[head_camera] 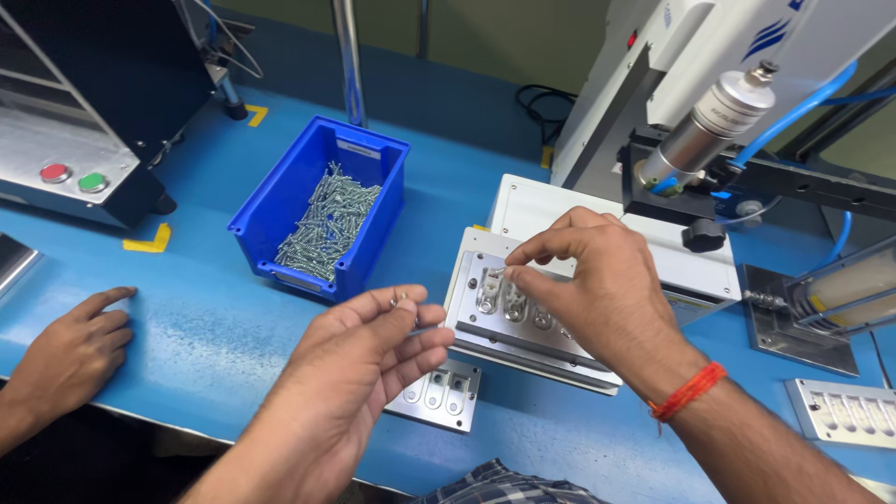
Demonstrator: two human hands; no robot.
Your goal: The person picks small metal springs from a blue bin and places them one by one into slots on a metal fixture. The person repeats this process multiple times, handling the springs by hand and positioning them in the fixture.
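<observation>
On the worktop (187,317), a bin (322,205) of screws (331,224) sits left of the fixture plate (523,317). A small slotted plate (439,397) lies nearer, just before it. The press machine (691,103) stands behind; a control box (84,121) occupies the far left.

Blue workbench (215,327), kinda scuffed. Blue bin (322,201) full of metal screws (331,224) sits around 11 o'clock, a metal fixture plate (523,313) at center, a smaller slotted plate (439,397) at 6, another slotted plate (845,411) near 4, yellow corner marks (149,241) at 9.
</observation>
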